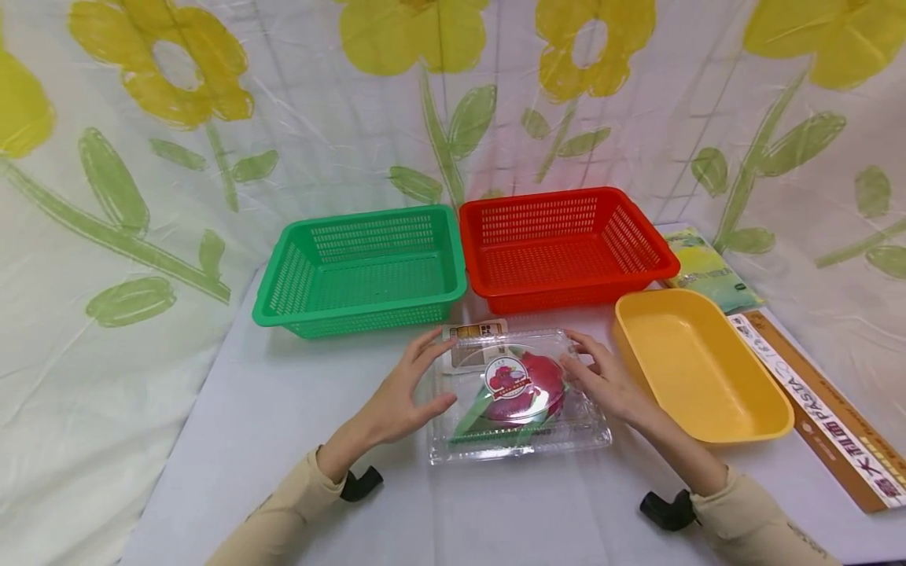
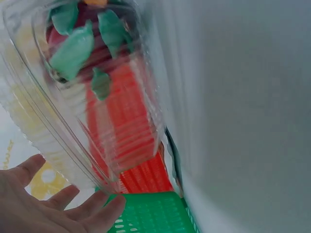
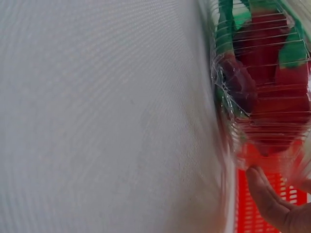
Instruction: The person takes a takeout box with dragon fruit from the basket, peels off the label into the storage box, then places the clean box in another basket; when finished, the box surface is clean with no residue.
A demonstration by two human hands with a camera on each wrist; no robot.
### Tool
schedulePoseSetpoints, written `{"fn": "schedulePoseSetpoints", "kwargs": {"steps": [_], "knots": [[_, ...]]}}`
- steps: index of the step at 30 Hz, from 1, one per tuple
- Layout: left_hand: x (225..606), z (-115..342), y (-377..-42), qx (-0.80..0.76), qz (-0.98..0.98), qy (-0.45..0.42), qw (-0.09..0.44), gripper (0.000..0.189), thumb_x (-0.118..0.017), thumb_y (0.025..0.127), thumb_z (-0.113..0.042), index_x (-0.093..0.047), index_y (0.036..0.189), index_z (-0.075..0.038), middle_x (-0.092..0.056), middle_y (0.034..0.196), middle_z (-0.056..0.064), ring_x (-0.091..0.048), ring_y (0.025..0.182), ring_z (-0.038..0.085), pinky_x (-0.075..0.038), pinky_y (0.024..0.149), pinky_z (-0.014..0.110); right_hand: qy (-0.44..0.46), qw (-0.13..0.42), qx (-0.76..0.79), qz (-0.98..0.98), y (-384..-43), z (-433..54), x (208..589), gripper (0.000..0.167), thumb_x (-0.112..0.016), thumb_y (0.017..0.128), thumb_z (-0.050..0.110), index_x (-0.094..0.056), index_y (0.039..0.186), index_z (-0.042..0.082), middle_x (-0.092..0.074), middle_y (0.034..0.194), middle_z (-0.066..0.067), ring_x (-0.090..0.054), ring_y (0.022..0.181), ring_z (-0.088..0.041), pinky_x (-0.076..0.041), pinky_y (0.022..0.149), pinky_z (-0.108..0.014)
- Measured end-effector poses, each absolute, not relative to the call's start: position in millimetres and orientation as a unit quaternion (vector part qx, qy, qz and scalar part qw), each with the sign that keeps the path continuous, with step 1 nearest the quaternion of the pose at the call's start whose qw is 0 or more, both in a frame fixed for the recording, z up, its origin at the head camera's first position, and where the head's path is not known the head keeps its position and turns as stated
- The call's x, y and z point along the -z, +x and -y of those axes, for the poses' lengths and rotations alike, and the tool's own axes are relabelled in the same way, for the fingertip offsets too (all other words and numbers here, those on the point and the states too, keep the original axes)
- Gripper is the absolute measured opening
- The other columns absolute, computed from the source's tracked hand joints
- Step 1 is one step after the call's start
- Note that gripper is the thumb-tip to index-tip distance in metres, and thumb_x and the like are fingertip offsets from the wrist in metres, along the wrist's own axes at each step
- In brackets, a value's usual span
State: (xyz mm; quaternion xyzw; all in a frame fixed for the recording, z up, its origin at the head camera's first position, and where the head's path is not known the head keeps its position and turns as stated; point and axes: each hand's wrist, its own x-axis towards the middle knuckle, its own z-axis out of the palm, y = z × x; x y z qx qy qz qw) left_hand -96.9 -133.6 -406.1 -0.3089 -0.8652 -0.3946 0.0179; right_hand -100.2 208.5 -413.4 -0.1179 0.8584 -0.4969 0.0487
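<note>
A clear plastic clamshell box (image 1: 453,452) with a round fruit label (image 1: 507,378) lies in the middle of the table, its lid down. Through the lid shows a pink dragon fruit (image 1: 546,377) with green leaf tips, also visible in the left wrist view as a dragon fruit (image 2: 92,43). At the box's left side is my left hand (image 1: 399,397), thumb and fingers spread, fingertips right at the edge. My right hand (image 1: 609,381) rests its fingers, loosely bent, on the upper right corner of the lid. A flat printed packet (image 1: 476,328) is partly hidden behind and under the box.
Behind the box stand a green basket (image 1: 368,310) and a red basket (image 1: 573,291), side by side. On the right are a yellow tray (image 1: 701,377), a long brown-and-white pasta box (image 1: 821,413) and a yellow-green packet (image 1: 708,271). A flowered curtain (image 1: 318,141) hangs at the back.
</note>
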Motion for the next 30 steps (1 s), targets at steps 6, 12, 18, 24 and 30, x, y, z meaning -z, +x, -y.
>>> {"fn": "schedulePoseSetpoints", "kwargs": {"steps": [6, 12, 18, 24, 30], "knots": [[409, 132, -95, 0.389, 0.866, -0.314, 0.024, 0.075, -0.064, 0.088, -0.044, -0.032, 0.154, -0.031, -0.017, 0.162, -0.002, -0.035, 0.140, 0.032, -0.038, 0.098, 0.066, -0.121, 0.046, 0.504, -0.854, -101, -210, 414, 0.060, -0.053, 0.100, 0.026, -0.032, 0.151, 0.002, -0.042, 0.138, -0.032, -0.065, 0.096, -0.036, -0.056, 0.080, -0.047], [417, 130, -98, 0.378, 0.866, -0.326, 0.009, 0.078, -0.067, 0.085, -0.047, -0.035, 0.153, -0.028, -0.014, 0.163, 0.003, -0.028, 0.143, 0.037, -0.037, 0.097, 0.068, -0.118, 0.045, 0.503, -0.855, -100, -211, 412, 0.059, -0.054, 0.100, 0.026, -0.034, 0.150, 0.002, -0.043, 0.138, -0.032, -0.065, 0.094, -0.034, -0.057, 0.079, -0.044], [422, 131, -100, 0.378, 0.861, -0.340, 0.018, 0.079, -0.069, 0.082, -0.046, -0.038, 0.152, -0.027, -0.012, 0.163, -0.001, -0.029, 0.142, 0.039, -0.037, 0.099, 0.066, -0.121, 0.009, 0.474, -0.872, -102, -215, 402, 0.054, -0.059, 0.098, 0.020, -0.042, 0.143, -0.002, -0.049, 0.132, -0.030, -0.062, 0.100, -0.042, -0.055, 0.083, -0.050], [422, 134, -100, 0.373, 0.862, -0.342, 0.017, 0.077, -0.071, 0.081, -0.046, -0.043, 0.149, -0.025, -0.017, 0.162, 0.004, -0.030, 0.142, 0.035, -0.040, 0.097, 0.065, -0.145, -0.043, 0.411, -0.899, -105, -210, 378, 0.049, -0.068, 0.093, 0.025, -0.055, 0.134, 0.001, -0.058, 0.126, -0.022, -0.060, 0.110, -0.038, -0.053, 0.088, -0.053], [422, 135, -102, 0.365, 0.866, -0.343, 0.012, 0.077, -0.073, 0.079, -0.047, -0.045, 0.148, -0.025, -0.020, 0.161, 0.005, -0.032, 0.141, 0.034, -0.041, 0.097, 0.063, -0.236, -0.092, 0.374, -0.892, -107, -192, 360, 0.039, -0.078, 0.084, 0.013, -0.065, 0.119, 0.004, -0.068, 0.113, -0.012, -0.065, 0.099, -0.028, -0.056, 0.081, -0.049]]}}
